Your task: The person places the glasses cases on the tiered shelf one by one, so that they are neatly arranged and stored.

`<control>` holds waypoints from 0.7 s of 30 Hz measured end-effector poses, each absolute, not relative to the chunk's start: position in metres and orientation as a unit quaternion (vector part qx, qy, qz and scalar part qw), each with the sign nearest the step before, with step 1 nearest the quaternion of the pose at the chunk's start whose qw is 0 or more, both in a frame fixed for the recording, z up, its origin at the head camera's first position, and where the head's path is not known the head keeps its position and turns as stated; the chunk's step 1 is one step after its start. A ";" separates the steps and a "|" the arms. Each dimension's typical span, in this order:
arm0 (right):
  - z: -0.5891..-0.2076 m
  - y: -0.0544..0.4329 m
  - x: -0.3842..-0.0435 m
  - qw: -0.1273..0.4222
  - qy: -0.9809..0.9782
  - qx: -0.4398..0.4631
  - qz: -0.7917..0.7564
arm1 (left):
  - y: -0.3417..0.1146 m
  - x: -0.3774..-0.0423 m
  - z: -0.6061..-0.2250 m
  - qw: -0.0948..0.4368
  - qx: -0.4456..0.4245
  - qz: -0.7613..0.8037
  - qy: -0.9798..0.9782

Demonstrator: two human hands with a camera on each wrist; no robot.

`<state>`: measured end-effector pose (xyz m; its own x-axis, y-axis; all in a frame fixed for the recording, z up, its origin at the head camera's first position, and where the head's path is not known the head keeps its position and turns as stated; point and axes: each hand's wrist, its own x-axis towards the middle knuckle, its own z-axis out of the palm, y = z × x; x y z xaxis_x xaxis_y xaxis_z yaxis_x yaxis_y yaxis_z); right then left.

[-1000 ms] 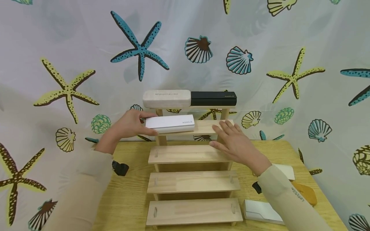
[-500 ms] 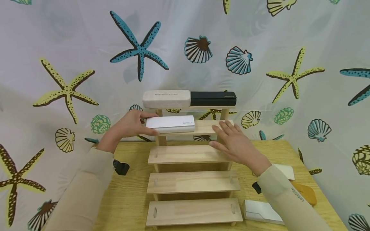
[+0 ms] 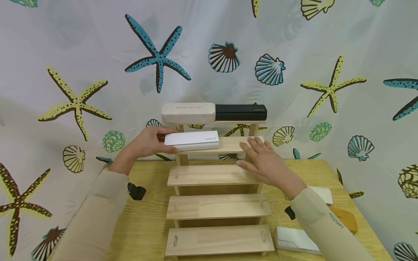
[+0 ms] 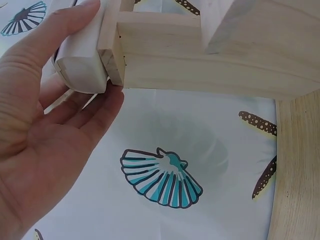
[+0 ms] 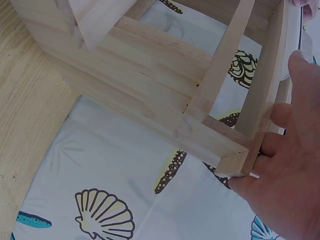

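My left hand (image 3: 145, 143) grips the left end of a white glasses case (image 3: 196, 139), thumb along the front and fingers behind. The case lies on the left part of the second-highest tier of a light wooden stepped rack (image 3: 215, 174). In the left wrist view the case's rounded end (image 4: 85, 74) shows between thumb and fingers. Toward the right end of that same tier rests my right hand (image 3: 266, 163), fingers extended over the board. Seen from the right wrist, the fingers of the right hand (image 5: 280, 185) lie at the board's end.
On the top tier sit an off-white case (image 3: 188, 112) and a black case (image 3: 241, 112), end to end. Right of the rack, on the wooden table (image 3: 140, 224), lie a white case (image 3: 297, 239), an orange-brown case (image 3: 346, 218) and another white one (image 3: 321, 194). A patterned curtain (image 3: 202, 21) hangs behind.
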<state>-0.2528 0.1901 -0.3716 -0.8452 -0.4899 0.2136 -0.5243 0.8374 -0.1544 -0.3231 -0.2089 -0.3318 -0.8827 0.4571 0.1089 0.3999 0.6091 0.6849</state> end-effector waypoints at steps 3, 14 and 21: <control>-0.371 0.190 -0.252 0.084 -0.955 0.265 0.103 | -0.210 -0.322 -0.334 0.039 0.238 0.378 0.894; -0.371 0.189 -0.251 0.084 -0.956 0.263 0.101 | -0.209 -0.319 -0.334 0.039 0.249 0.395 0.883; -0.371 0.189 -0.252 0.087 -0.955 0.266 0.101 | -0.207 -0.319 -0.334 0.042 0.244 0.399 0.883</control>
<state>-0.2524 0.1892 -0.3714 -0.8433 -0.4904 0.2201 -0.5255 0.8382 -0.1461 -0.3194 -0.2073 -0.3337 -0.8778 0.4636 0.1207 0.3966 0.5621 0.7257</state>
